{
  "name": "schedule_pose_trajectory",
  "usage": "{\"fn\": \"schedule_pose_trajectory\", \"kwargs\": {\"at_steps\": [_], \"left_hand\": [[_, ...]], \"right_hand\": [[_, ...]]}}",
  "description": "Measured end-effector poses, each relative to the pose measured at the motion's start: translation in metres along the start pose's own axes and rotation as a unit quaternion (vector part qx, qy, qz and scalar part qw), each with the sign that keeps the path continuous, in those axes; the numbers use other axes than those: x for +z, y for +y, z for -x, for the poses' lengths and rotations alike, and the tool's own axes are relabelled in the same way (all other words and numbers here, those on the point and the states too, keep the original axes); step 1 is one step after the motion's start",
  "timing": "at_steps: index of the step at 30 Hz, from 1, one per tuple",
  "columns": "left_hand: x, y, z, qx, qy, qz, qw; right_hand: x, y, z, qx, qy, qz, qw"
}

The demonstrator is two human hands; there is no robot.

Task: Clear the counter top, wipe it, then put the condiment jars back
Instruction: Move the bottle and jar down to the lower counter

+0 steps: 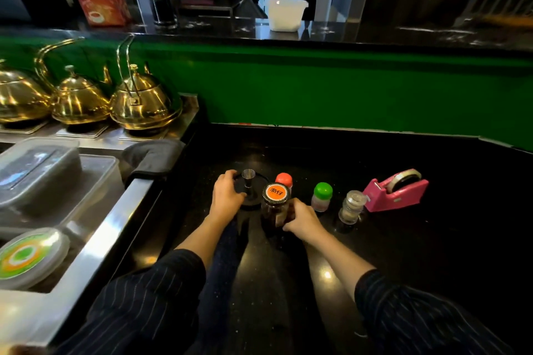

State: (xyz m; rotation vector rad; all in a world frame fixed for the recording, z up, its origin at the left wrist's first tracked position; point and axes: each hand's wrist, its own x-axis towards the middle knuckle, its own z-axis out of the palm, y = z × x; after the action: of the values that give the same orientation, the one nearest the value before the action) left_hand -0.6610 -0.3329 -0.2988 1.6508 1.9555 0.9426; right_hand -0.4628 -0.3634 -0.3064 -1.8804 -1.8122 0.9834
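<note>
Both forearms reach forward over the black counter top [432,239], striped sleeves pushed up past the wrists. Left hand [227,193]: fingers and thumb curled round the rim of a round black tray [253,201] that carries an upright metal jigger [248,179]. Right hand [302,220]: wrapped round the side of a dark glass jar [275,204] with an orange lid, standing upright on the counter just right of the tray. Red-capped bottle [284,180] just behind the jar. To the right stand a green-capped bottle [322,196] and a clear shaker [352,207] holding pale contents, then a pink tape dispenser [395,190]. Far left: a lidded plastic tub [37,170], contents dark and unclear.
</note>
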Motion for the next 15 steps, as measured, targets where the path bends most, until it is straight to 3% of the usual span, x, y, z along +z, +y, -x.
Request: {"fn": "schedule_pose_trajectory", "kwargs": {"at_steps": [7, 15], "left_hand": [[-0.035, 0.054, 0.005, 0.065, 0.045, 0.026, 0.997], [-0.087, 0.143, -0.043, 0.187, 0.115, 0.040, 0.975]], "right_hand": [[-0.051, -0.028, -0.001, -0.078, 0.080, 0.024, 0.993], [-0.147, -0.114, -0.031, -0.183, 0.150, 0.021, 0.971]]}}
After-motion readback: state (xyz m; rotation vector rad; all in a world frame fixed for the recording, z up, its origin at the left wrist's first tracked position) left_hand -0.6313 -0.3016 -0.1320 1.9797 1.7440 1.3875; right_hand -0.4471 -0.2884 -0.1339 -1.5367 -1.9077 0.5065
